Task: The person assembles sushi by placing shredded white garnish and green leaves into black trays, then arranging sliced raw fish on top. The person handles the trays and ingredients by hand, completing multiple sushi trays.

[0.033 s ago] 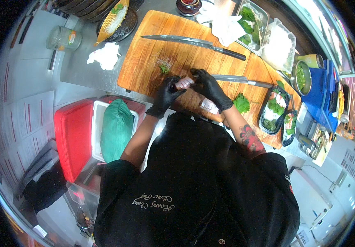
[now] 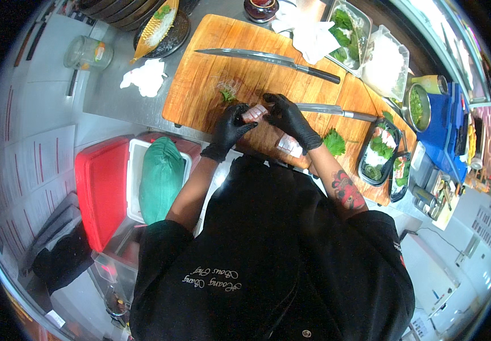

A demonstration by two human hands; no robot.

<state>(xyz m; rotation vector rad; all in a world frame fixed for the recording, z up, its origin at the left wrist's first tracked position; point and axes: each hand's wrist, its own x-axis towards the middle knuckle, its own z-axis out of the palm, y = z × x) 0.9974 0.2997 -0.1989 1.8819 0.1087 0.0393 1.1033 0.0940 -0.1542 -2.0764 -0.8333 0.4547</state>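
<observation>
A: ok where's the sliced fish [image 2: 254, 113]?

B: Mid-frame, pinched in the left hand [image 2: 231, 128]. Can't tell if the right hand [image 2: 288, 120] touches it. Probably light, soft, slippery, so hold it gently by its sides.

A: Anything in the way?

B: Yeah, lower knife [image 2: 328, 109] just beside the right hand, another fish piece [image 2: 289, 145] below.

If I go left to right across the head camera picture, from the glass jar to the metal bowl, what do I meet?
Glass jar, crumpled tissue, left hand, pink slices, right hand, green leaf, bigger black tray, metal bowl.
</observation>
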